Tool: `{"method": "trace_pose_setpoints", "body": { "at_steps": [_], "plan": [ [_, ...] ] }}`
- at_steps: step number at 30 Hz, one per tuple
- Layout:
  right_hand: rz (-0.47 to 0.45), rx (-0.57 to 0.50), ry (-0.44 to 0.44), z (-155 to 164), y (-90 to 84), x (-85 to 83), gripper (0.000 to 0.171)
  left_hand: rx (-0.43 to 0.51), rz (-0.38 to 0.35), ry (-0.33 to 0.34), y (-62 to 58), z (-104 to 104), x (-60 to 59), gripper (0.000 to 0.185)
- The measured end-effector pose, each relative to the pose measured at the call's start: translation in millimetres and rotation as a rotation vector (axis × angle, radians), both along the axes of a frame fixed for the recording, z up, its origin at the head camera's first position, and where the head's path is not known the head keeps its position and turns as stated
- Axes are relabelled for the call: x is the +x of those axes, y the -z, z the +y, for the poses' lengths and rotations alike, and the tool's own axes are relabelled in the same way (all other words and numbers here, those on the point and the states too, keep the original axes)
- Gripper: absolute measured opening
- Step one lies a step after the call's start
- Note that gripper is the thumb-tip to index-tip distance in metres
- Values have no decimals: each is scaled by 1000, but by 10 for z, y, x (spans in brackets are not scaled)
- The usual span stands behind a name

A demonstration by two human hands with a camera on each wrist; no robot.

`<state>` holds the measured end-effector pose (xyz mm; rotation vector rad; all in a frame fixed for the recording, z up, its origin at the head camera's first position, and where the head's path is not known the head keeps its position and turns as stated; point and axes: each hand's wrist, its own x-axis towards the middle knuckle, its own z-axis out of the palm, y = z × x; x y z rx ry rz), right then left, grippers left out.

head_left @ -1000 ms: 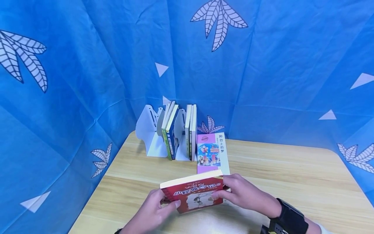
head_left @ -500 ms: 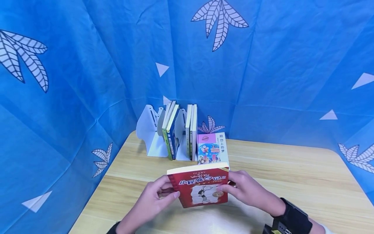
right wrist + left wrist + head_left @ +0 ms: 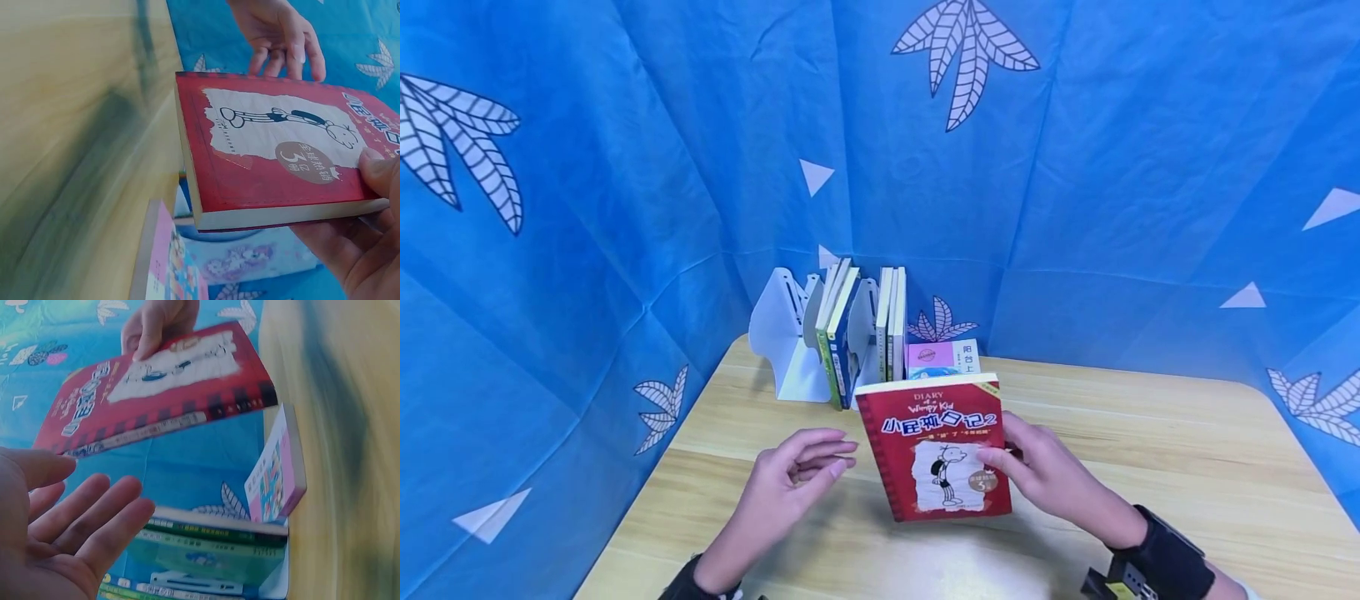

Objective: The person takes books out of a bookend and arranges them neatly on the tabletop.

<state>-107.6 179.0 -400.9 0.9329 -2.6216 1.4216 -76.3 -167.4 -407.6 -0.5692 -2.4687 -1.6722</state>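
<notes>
A red paperback book (image 3: 951, 450), its front cover showing a cartoon figure, is held up and tilted over the table. My right hand (image 3: 1048, 467) grips its right edge, thumb on the cover and fingers behind, as the right wrist view shows. My left hand (image 3: 797, 479) is apart from the book at its left, fingers relaxed and nothing held. In the left wrist view the spine of the red book (image 3: 156, 428) faces that hand. Behind it a pink and white book (image 3: 934, 356) lies on the table, partly hidden by the red one.
White bookends (image 3: 778, 333) stand at the back left of the wooden table (image 3: 1150, 433). Upright books (image 3: 837, 333) lean between them, and more upright books (image 3: 891, 321) stand to the right. A blue patterned curtain (image 3: 1112, 167) hangs behind the table.
The red book has risen and moved right and away, its cover turning more toward the head camera. My left hand has let go of it; my right hand keeps its grip.
</notes>
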Motion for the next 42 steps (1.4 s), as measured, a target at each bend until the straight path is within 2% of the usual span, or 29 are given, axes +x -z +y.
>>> {"method": "trace_pose_setpoints", "body": {
  "at_steps": [4, 6, 9, 14, 19, 26, 36, 42],
  "plan": [
    [19, -30, 39, 61, -10, -31, 32, -27, 138, -70, 23, -35, -58, 30],
    [24, -36, 60, 98, -2, -49, 32, -50, 181, -106, 23, -53, -85, 31],
    [4, -43, 97, 155, 15, -71, 32, -96, 219, -155, 15, -76, -124, 33],
    [-8, -59, 139, 255, 30, -98, 32, -205, 236, -223, 15, -101, -184, 38],
    [-6, -47, 210, 360, 9, -125, 32, -257, 232, -244, 32, -130, -266, 44],
    [-131, -8, 308, 494, -2, -215, 36, -266, 132, -272, 50, -183, -353, 53],
    [-244, 36, 379, 651, 82, -336, 45, -238, 31, -286, 109, -241, -488, 57],
    [-324, 31, 413, 746, 116, -414, 53, -227, 11, -296, 135, -253, -612, 54]
  ]
}}
